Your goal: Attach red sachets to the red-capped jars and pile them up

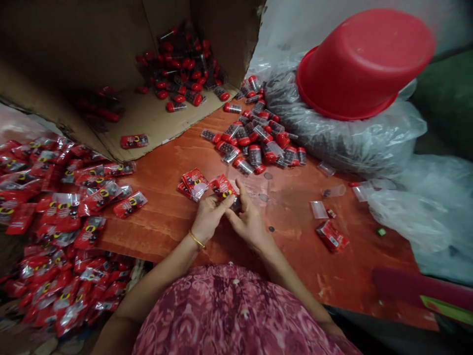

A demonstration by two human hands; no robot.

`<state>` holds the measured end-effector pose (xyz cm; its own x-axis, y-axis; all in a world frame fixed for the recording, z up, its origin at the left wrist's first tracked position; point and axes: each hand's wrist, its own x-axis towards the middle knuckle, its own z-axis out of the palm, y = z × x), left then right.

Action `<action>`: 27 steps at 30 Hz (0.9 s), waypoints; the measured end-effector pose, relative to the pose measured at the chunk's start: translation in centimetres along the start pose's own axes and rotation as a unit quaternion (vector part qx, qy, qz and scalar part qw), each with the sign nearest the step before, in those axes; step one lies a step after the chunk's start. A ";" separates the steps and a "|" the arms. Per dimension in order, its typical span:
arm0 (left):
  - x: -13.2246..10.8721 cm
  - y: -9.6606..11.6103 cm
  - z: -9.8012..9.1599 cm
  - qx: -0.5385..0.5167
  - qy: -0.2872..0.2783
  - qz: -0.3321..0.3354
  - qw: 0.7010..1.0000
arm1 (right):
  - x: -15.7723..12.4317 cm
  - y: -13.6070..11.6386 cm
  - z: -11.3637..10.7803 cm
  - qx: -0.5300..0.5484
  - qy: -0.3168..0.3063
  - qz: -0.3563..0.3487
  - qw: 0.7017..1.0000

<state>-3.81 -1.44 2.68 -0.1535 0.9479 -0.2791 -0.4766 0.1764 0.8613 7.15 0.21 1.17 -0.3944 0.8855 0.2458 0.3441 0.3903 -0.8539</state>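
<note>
Both hands meet over the table, just in front of my body. My left hand [210, 213], with a gold bangle at the wrist, is closed on a red packet [223, 186] with a black and yellow print. My right hand [251, 219] touches the packet's near right side, its fingers curled round a small dark item that is mostly hidden. Close to the left fingertips lies a small stack of red cards [195, 183]. Beyond the hands is a pile of clear, red-capped tubes [254, 155] with dark contents.
A cardboard box [155, 129] opens toward the table [162, 231], with more tubes inside. Many filled red packets [62, 209] heap at the left. A red tub [362, 64] rests upside down on a plastic bag [343, 143]. Folded red cards [331, 236] lie at the right.
</note>
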 end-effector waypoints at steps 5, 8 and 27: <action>0.1 1.7 -0.6 -0.078 0.017 -0.057 0.995 | 0.3 0.2 -0.4 0.052 -0.067 0.006 0.996; -0.1 1.4 -0.9 -0.079 0.007 -0.071 0.994 | 0.6 0.6 -0.1 0.063 -0.070 -0.014 0.995; 0.9 7.3 -14.5 -0.201 0.395 0.160 0.882 | 10.0 8.4 -2.8 -0.407 0.007 -0.116 0.906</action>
<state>-20.03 -3.19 2.57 -0.8153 0.4244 -0.3940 -0.5434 -0.3255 0.7738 8.54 13.06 -2.28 -0.5275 0.7567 0.3861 0.7704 0.6177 -0.1581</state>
